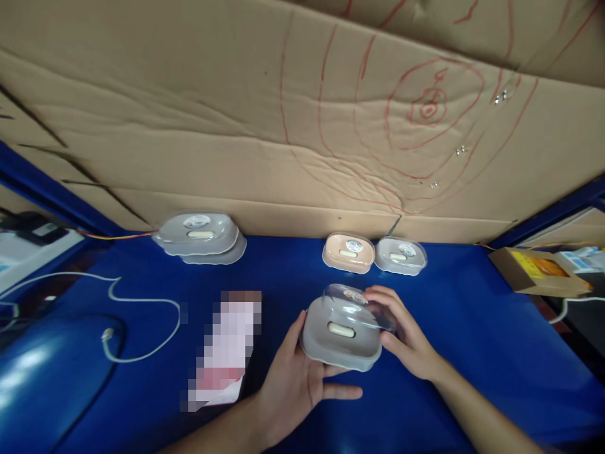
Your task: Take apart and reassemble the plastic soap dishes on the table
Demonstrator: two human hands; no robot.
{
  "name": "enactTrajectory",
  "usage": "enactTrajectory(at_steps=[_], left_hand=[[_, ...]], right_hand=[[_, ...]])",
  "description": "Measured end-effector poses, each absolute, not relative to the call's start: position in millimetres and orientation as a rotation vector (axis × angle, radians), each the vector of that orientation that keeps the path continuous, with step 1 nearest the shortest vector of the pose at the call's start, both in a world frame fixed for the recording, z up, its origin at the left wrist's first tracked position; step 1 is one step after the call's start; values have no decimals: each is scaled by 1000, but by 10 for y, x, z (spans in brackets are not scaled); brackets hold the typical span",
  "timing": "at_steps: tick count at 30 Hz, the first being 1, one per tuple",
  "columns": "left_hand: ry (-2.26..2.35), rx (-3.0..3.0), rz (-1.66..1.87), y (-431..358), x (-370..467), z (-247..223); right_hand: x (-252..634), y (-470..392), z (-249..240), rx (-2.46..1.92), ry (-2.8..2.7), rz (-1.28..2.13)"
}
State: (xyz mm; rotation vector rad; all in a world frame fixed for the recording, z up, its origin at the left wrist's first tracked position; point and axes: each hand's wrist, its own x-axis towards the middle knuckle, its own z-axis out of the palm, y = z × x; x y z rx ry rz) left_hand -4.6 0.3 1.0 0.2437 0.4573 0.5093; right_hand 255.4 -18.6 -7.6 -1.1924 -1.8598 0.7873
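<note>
The left hand point(295, 384) holds a gray box point(321, 340) with spread fingers point(343, 392); the right hand point(413, 340) pinches its clear lid point(347, 307).

A brown cardboard sheet point(189, 94) with red rings fills the frame's top; white looped cable point(127, 361), left; brown cardboard box point(539, 285), right.

A person's left hand point(293, 381) supporting a grey dish point(340, 350), right hand point(412, 337) holding a clear lid point(343, 309) over it, blue table point(472, 309), red-marked cardboard point(212, 126) behind
</note>
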Motion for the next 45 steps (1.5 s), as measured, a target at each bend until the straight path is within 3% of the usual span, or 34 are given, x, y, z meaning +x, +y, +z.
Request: enactTrajectory(at_steps=[6, 17, 20, 25, 28, 45], left_hand=[[489, 269, 456, -115, -16, -35], [536, 321, 370, -196, 6, -54], [558, 320, 404, -180, 12, -38], [563, 314, 485, -156, 12, -17], [521, 355, 518, -116, 0, 1], [581, 1066, 505, 43, -100, 36]], right_hand=[[2705, -75, -161, -1449, -1977, 481], [2747, 99, -310, -1491, -2255, 286], [2702, 24, -177, -1470, -2207, 360], [2498, -244, 171, -1182, -2343, 791], [2411, -313, 271, -1224, -2386, 800], [2666, -221, 118, -993, -2010, 1229]])
